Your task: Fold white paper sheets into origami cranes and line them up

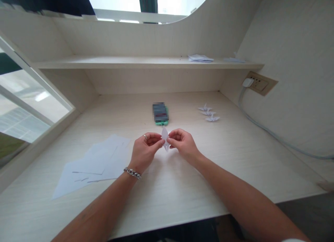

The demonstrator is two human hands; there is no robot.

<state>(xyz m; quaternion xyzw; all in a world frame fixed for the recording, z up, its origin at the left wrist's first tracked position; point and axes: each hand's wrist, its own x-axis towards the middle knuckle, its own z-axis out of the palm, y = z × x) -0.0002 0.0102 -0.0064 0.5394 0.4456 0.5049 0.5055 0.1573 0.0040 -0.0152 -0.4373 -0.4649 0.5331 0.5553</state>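
pinching paper, left hand facing right hand

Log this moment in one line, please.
left hand: holds folded paper | right hand: holds same paper | desk right: three folded cranes | desk left: loose sheets | phone: beyond hands

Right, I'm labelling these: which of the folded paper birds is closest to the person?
The frontmost bird, also farthest right; the middle bird and rear bird sit behind it.
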